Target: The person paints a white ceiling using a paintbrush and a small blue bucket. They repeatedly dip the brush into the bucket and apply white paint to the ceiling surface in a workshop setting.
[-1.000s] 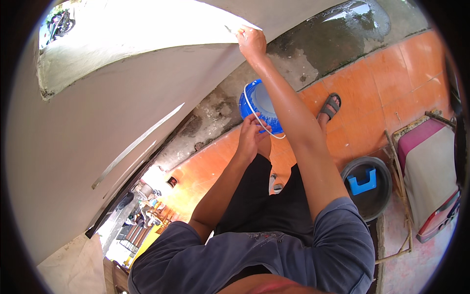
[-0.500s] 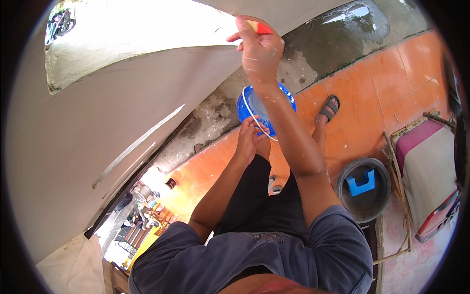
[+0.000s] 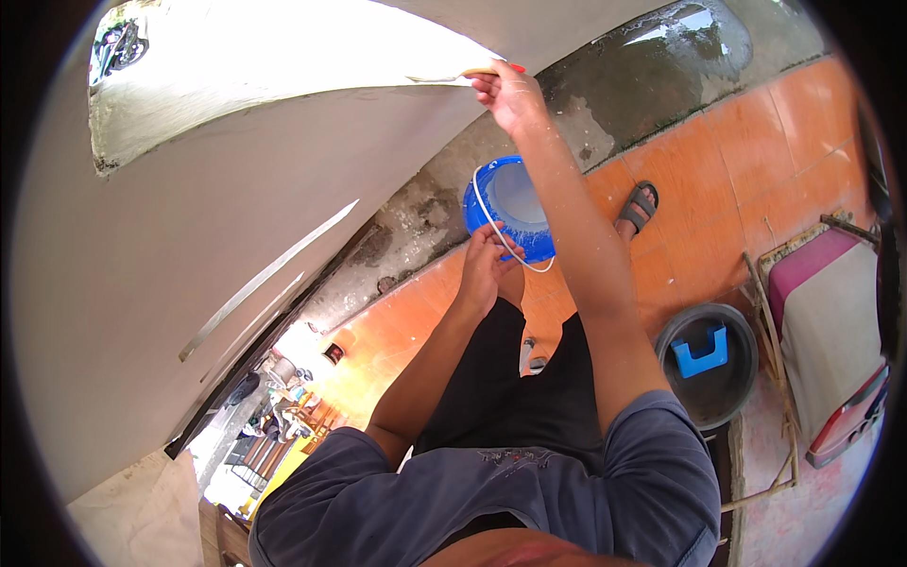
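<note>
My right hand [image 3: 515, 102] is raised at the edge of the pale wall [image 3: 359, 151], its fingers closed round the handle of a paintbrush [image 3: 480, 71]. The handle is wood-coloured with a red end. The brush's far end points left across the brightly lit edge of the wall; whether it touches is unclear. Below, a blue bucket [image 3: 478, 213] with a whitish liquid inside hangs tilted beside my knee. My left hand [image 3: 485, 269] is closed at its near rim, by the white bail handle [image 3: 501, 238]. My right forearm hides part of the bucket's right side.
Orange floor tiles [image 3: 727, 170] lie under my sandalled foot [image 3: 640, 206]. A wet concrete strip [image 3: 624, 104] runs along the wall. To the right stand a black tub [image 3: 704, 397] with a blue plastic piece [image 3: 701, 352] and a wood-framed, pink-and-white object [image 3: 827, 302].
My right hand has moved slightly, and the brush now reaches left with more of it showing. The bucket has shifted a little right, with more of its inside visible.
</note>
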